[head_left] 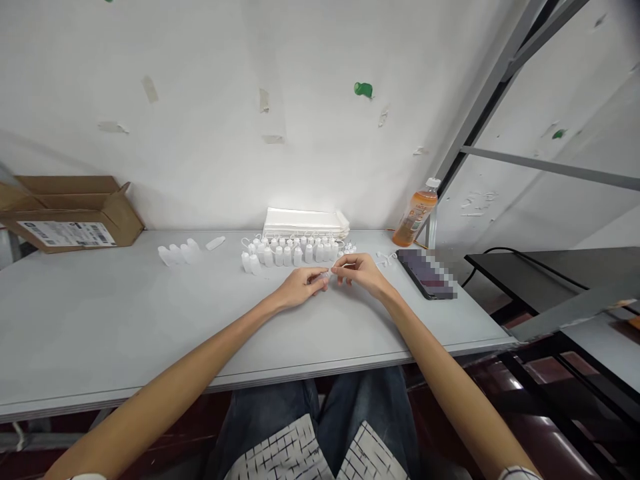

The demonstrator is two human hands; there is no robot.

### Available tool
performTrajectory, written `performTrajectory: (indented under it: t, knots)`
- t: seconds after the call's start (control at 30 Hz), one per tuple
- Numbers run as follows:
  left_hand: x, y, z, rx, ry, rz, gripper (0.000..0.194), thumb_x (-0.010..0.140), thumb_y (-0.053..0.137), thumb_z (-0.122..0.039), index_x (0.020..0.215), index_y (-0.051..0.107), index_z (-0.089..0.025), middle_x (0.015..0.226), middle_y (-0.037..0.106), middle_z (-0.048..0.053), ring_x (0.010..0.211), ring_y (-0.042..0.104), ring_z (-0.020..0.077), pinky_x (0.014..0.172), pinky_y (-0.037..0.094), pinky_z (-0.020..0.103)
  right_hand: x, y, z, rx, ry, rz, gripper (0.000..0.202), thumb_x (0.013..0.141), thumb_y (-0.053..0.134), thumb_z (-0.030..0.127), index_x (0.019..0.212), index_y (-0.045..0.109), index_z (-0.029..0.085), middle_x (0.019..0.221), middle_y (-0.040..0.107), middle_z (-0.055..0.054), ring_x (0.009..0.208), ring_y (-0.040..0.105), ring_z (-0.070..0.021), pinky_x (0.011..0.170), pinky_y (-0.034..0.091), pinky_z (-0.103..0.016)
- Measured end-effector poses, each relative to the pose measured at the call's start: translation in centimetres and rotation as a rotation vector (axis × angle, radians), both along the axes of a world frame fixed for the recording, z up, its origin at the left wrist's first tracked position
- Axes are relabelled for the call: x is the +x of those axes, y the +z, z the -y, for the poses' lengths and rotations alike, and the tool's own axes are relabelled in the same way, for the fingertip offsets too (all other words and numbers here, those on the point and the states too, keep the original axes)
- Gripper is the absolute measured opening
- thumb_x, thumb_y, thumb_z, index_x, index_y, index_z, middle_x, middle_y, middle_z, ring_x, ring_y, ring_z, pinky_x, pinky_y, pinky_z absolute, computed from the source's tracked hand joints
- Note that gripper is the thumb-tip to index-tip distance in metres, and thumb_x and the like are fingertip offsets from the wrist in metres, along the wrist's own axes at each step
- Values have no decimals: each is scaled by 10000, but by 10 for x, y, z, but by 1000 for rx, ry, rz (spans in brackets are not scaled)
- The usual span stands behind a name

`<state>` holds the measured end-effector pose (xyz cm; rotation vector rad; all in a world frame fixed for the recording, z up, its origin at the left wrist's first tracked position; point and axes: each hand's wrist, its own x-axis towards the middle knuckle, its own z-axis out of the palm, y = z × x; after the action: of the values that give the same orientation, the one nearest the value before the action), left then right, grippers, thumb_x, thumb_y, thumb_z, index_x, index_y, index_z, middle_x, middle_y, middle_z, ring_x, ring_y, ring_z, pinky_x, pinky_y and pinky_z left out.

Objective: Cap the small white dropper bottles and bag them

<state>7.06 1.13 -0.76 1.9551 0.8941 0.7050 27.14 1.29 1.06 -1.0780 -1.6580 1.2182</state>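
Observation:
My left hand [300, 288] is closed around a small translucent white bottle [325, 274], mostly covered by the fingers. At its tip, my right hand [363, 273] pinches a tiny white part that looks like a cap; its exact shape is too small to make out. The two hands nearly meet over the front middle of the table. Just behind them stand rows of small white squeeze bottles [298, 256], several with thin looped cap straps. Loose white caps with straps [386, 259] lie to the right of my right hand.
The grey table [150, 320] meets a white wall. Behind the bottles sits a white tray-like stack [305, 219]. More white bottles [180, 253] lie at left, near an open cardboard box [75, 217]. A phone [425, 275] and a drink bottle [416, 213] are at right, by a metal frame.

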Motion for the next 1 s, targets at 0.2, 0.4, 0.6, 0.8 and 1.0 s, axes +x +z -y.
performTrajectory:
  t: [0.2,0.4,0.6,0.8,1.0]
  knots:
    - [-1,-1,0,58,26,-52,370,913,483,-428,962,711,-140,827,684,36,604,516,112,639,415,249,1,1,-1,-6,-8,7,355,649,791,403,874,684,149,826,697,-60,553,642,-143,439,397,-223]
    - [-2,-1,-1,50,54,-52,379,908,481,-444,882,707,-141,803,681,37,604,527,119,644,420,255,2,1,-1,-5,71,70,305,715,730,416,821,720,130,720,669,-55,607,628,-151,454,419,-219]
    - [-2,1,0,14,33,-19,434,936,411,-488,948,695,-160,846,684,44,592,498,118,621,404,260,1,0,0,-47,93,38,321,695,759,391,869,715,126,698,667,-50,614,628,-155,465,442,-225]
    - [-2,-1,-1,30,19,5,453,960,358,-470,919,675,-150,807,640,34,624,477,120,643,395,254,-4,-3,0,-95,100,1,367,655,796,402,853,698,109,719,703,-82,618,662,-173,465,450,-230]
    - [-1,-1,-1,32,-6,64,412,961,359,-427,928,664,-151,727,569,11,681,486,140,674,384,260,-5,0,3,-86,133,-1,374,684,779,414,870,698,99,770,716,-104,637,677,-180,477,468,-230]
